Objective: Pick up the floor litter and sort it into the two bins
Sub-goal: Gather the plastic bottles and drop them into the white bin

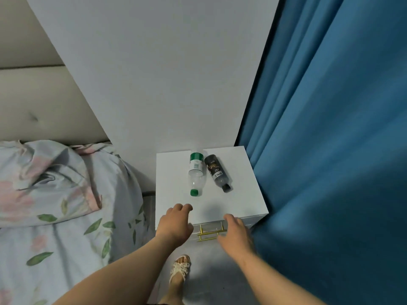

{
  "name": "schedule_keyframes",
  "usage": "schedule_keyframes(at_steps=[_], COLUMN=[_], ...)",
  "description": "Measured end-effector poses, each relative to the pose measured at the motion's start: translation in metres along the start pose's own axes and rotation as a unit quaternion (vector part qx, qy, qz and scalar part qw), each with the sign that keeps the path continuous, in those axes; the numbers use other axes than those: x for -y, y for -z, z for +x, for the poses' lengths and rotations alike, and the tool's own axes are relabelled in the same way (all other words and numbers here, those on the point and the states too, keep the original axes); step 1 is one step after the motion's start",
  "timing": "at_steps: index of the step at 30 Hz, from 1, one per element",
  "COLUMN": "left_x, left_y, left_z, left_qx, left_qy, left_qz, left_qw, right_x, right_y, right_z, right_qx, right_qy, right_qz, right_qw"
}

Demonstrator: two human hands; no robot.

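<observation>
My left hand [176, 223], loose and empty, is at front edge of nightstand [242, 201], nearest the clear bottle [196, 172], cap pointing at it. Right hand [235, 234] relaxed, empty.

Dim, even indoor light with a bluish cast; soft shadow on the table [233, 205]; wide-angle bending at the edges; slightly soft, no glare

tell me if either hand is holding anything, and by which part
Nothing is held: left hand and right hand are empty, short of the clear bottle and dark bottle on the nightstand.
</observation>
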State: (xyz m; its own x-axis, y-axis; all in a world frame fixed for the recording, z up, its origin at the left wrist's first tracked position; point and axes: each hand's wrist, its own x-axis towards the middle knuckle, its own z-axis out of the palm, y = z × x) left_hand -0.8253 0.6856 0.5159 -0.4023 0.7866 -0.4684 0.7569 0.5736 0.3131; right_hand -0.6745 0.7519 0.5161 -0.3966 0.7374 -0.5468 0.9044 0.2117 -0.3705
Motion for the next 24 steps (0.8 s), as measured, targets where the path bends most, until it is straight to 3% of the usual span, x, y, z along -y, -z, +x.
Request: schedule_keyframes(at_steps=[12, 19, 24], left_x=[0.03, 0.028, 0.022], left_y=[0.033, 0.017, -0.005], left_z=[0.126, 0.176, 0.208], left_qx=[0.079, 0.129, 0.141], left_qy=[0.036, 0.12, 0.229], left_qz=[-0.047, -0.095, -0.208], left_qw=[0.995, 0.98, 0.94], right_x=[0.037, 0.016, 0.002], right_y=[0.005, 0.011, 0.011], right_z=[0.108, 0.168, 0.221], right_qx=[0.036, 0.052, 0.067], right_qy=[-0.076, -0.156, -0.202], right_qz=[0.058, 0.177, 0.279], right_qw=[0.995, 0.97, 0.936])
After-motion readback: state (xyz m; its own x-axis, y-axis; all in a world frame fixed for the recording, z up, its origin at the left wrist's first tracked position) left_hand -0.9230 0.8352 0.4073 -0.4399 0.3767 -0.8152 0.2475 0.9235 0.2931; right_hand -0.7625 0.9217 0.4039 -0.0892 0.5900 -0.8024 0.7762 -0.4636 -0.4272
